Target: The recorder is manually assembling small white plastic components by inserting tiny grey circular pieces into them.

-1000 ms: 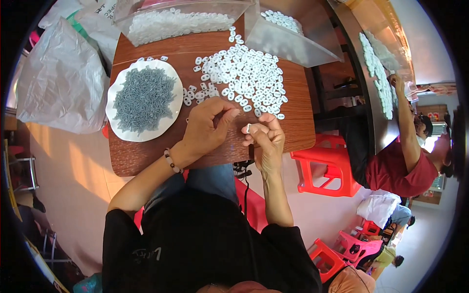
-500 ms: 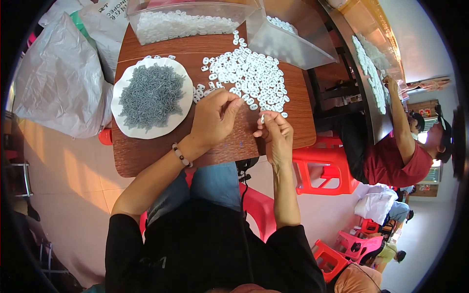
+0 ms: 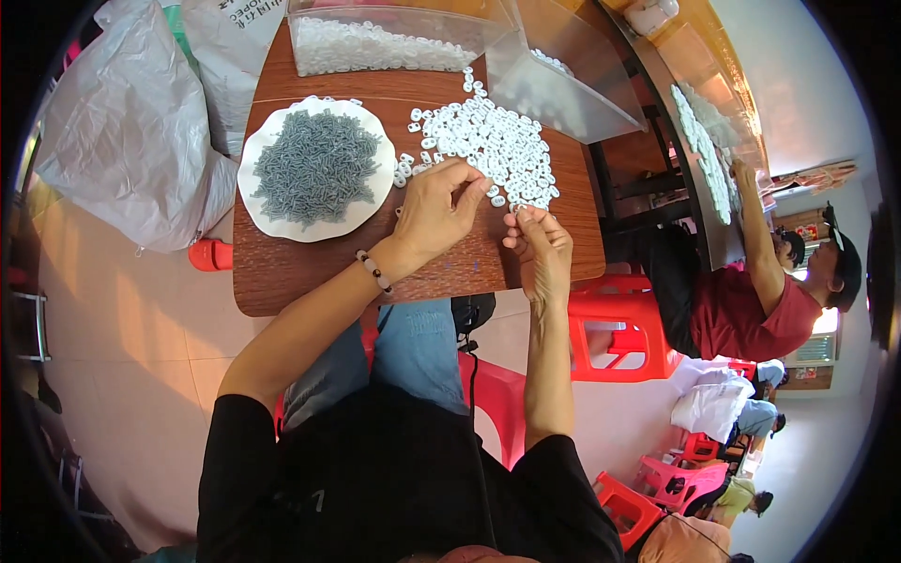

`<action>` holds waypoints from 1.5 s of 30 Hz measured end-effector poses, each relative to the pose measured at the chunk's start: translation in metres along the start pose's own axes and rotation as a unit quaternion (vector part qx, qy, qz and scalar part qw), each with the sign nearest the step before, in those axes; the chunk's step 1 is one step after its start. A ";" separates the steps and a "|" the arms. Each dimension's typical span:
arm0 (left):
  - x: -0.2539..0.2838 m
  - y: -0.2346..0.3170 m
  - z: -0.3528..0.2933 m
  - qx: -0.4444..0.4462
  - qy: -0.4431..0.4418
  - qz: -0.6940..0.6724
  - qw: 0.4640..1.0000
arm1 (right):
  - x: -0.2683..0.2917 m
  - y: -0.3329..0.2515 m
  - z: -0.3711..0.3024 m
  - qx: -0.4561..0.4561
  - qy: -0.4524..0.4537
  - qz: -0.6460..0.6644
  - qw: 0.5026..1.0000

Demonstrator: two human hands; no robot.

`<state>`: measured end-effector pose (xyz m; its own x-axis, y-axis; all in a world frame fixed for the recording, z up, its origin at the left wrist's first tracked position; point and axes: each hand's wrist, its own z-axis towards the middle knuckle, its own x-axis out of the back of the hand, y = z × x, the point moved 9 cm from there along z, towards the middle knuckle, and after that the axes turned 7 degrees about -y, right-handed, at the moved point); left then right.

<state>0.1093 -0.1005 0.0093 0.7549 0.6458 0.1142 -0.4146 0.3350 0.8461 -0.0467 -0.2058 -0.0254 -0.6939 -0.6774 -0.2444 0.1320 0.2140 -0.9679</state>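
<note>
Hands (image 3: 441, 202) beside white rings (image 3: 488, 145)

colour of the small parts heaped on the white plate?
Grey small parts, seen in the head view.

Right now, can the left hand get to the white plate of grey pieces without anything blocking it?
Probably yes. The left hand rests at the edge of the pile of white rings, just beside the white plate, with only bare table between them.

Plate (image 3: 272, 220) of screws (image 3: 314, 164) on table (image 3: 310, 272), left. Ring pile (image 3: 488, 145) right of plate. Left hand (image 3: 436, 206), right hand (image 3: 540, 249) at pile's near edge. Bins (image 3: 394, 38) behind.
</note>
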 end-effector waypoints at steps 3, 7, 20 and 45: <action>0.000 -0.001 -0.001 -0.004 0.003 -0.002 1.000 | -0.007 -0.002 0.001 0.020 0.008 -0.020 1.000; -0.004 -0.006 -0.001 0.037 -0.010 -0.020 0.999 | -0.015 -0.007 0.002 0.033 0.013 -0.031 0.999; -0.016 -0.032 -0.007 0.105 -0.035 -0.134 0.985 | -0.023 -0.020 0.007 0.098 0.042 -0.129 0.986; -0.028 -0.029 -0.013 0.162 -0.099 -0.153 0.970 | -0.025 -0.020 0.006 0.080 -0.037 -0.117 0.989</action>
<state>0.0935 -0.1197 -0.0251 0.9136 0.3946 -0.0982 0.0020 0.2370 0.9715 -0.0277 -0.1970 0.0000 -0.6651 -0.7467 -0.0110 0.0890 -0.0646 -0.9939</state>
